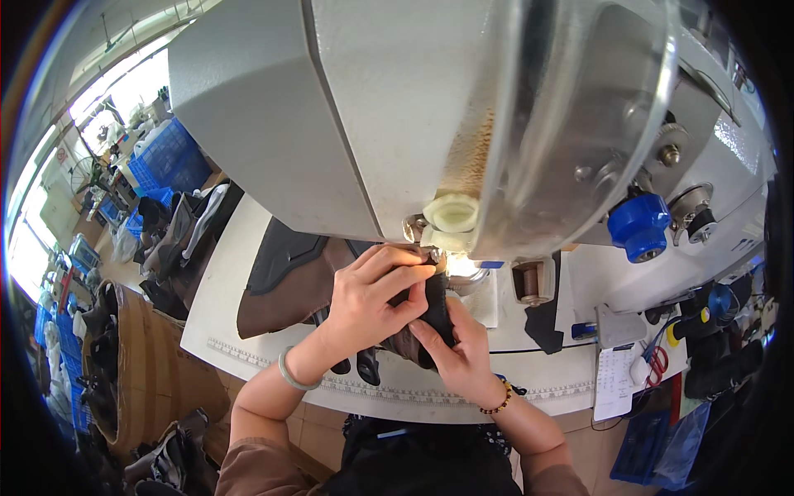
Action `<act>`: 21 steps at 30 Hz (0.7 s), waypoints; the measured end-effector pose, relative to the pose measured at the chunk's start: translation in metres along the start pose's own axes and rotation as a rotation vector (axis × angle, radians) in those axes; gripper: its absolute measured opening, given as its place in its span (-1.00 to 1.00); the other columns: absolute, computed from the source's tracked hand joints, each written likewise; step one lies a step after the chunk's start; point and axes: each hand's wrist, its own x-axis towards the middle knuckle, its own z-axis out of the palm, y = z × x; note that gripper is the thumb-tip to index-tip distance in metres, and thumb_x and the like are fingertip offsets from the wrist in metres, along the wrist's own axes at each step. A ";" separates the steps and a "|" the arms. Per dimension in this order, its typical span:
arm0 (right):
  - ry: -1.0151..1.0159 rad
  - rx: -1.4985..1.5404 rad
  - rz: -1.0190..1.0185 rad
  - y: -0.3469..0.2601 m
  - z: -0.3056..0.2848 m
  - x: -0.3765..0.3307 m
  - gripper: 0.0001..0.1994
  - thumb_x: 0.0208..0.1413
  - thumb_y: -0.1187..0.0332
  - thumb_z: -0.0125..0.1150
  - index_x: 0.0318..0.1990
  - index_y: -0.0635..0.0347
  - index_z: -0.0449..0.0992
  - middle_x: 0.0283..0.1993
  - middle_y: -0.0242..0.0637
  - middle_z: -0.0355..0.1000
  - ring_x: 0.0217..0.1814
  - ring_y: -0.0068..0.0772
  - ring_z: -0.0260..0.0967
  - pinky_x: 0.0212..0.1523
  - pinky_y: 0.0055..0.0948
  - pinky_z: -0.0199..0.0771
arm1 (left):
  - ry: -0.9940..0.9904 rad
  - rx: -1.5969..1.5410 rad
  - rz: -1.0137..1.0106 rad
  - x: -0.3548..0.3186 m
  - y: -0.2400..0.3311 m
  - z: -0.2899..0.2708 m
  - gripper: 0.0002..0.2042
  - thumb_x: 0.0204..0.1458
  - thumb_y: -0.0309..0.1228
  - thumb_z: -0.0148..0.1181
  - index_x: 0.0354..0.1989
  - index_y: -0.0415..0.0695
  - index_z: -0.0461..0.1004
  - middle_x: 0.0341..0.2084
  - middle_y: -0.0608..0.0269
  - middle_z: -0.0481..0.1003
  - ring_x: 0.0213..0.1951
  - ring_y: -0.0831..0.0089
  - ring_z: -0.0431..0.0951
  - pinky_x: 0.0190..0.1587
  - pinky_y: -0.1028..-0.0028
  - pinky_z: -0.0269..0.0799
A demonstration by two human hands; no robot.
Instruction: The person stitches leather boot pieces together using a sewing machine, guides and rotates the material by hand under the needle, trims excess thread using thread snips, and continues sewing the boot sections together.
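Both hands, left hand (372, 293) and right hand (459, 351), pinched the dark leather piece (432, 310) closed-fingered under the sewing machine (430, 116); steady, even feeding seemed wise.

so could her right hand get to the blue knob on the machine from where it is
Probably yes. The right hand is pinching the dark piece under the machine head, and the blue knob sits up to its right on the machine's side. Nothing seems to block that path, but it would have to let go.
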 end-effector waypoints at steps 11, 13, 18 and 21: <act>0.068 0.090 0.063 0.003 0.007 0.004 -0.80 0.09 0.36 0.14 -0.41 0.35 0.41 -0.66 -0.42 0.23 -0.65 -0.69 0.05 -0.67 -0.59 0.04 | -0.215 -0.275 -0.178 0.007 -0.029 -0.017 -0.79 -0.15 -0.33 0.25 -0.39 -0.19 0.48 -0.45 0.16 0.50 -0.40 0.22 0.51 -0.34 0.43 0.41; 0.064 0.141 0.110 0.002 0.008 0.005 -0.78 0.11 0.34 0.14 -0.43 0.36 0.41 -0.67 -0.50 0.19 -0.63 -0.74 0.01 -0.67 -0.60 0.01 | -0.166 -0.421 -0.270 0.014 -0.040 -0.020 -0.65 -0.11 -0.15 0.24 -0.33 -0.22 0.49 -0.43 0.12 0.50 -0.36 0.18 0.50 -0.26 0.42 0.37; 0.034 0.200 0.193 0.005 -0.002 0.005 -0.78 0.09 0.33 0.16 -0.49 0.31 0.42 -0.66 -0.62 0.15 -0.61 -0.81 -0.01 -0.66 -0.64 -0.07 | -0.978 -0.278 -0.207 0.067 -0.038 -0.037 -0.50 -0.09 0.07 0.14 -0.27 -0.18 0.49 -0.47 0.17 0.49 -0.40 0.33 0.42 -0.26 0.47 0.34; 0.028 0.210 0.215 0.008 -0.018 0.003 -0.82 0.07 0.37 0.18 -0.46 0.32 0.46 -0.65 -0.61 0.18 -0.59 -0.81 0.00 -0.65 -0.64 -0.04 | -0.962 -0.374 -0.224 0.058 -0.039 -0.031 -0.50 -0.10 0.11 0.13 -0.32 -0.16 0.51 -0.50 0.19 0.49 -0.42 0.33 0.44 -0.30 0.44 0.34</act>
